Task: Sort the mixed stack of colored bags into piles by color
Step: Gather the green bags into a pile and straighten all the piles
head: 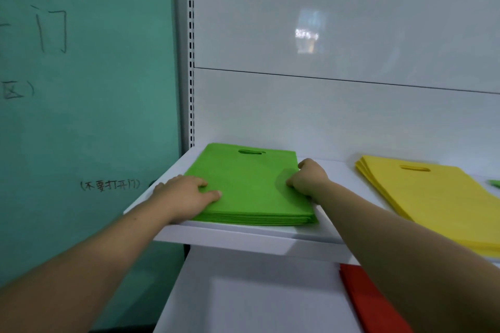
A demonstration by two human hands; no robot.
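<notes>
Looking down through the head camera, I find the green bags (251, 189) stacked flat at the left end of the upper shelf (238, 236), close to the slotted upright (191, 62) and the white back panel (338, 116). The top bag's cut-out handle faces the panel. The left hand (184, 194) lies over the stack's left edge, fingers stretched fairly straight and pressing on the top bag. Its thumb is hidden from me, so I cannot say whether it reaches under the stack. The right hand (308, 178) sits at the right edge with its fingers curled tight. It seems to be pinching that edge, though the fingertips are tucked out of sight and I cannot tell how many bags they hold. The fabric puckers slightly just beside its knuckles.

Further right on the same shelf, apart from the green stack, lies a stack of yellow bags (433, 197). The right forearm covers part of its near edge and the frame cuts off its right side. A sliver of something green (495, 183) shows at the right border, too small to identify. On the lower shelf (243, 292), red bags (362, 297) peek out from under the right forearm, mostly hidden. To the left stands a teal surface (81, 116) with handwritten characters, the upper ones cut off by the frame's left border.
</notes>
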